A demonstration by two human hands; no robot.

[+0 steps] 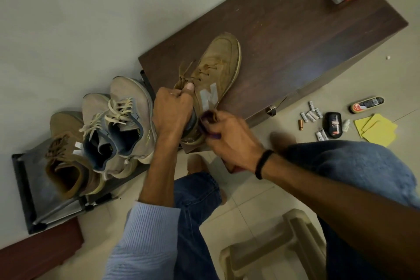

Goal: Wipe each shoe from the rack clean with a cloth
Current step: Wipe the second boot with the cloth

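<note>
On the cabinet (295,36) corner, the left hand (172,109) grips the shoe (218,68) collar; the right hand (229,137) pinches a cloth (208,117) against its heel.

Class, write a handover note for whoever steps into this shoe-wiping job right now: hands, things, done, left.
Left hand grips the tan shoe at its collar, on the dark cabinet.
Right hand holds the purple cloth against that shoe's side near the heel.
Done: cannot tell which shoes are wiped.
Left: finish this shoe; grey pair and second tan shoe sit on the rack.
</note>
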